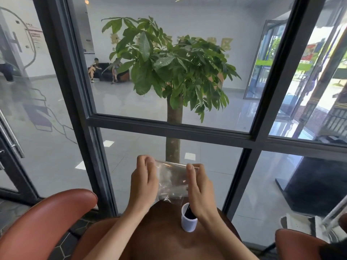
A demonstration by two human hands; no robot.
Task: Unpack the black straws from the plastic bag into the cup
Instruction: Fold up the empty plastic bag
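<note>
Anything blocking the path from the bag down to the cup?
Nothing visible. Both hands, left hand and right hand, hold the plastic bag just above the white cup, whose open mouth already shows black straws.

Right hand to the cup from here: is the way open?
Probably yes. The right hand is right above the white cup with nothing between them, but it pinches the plastic bag together with the left hand, so it must let go first.
</note>
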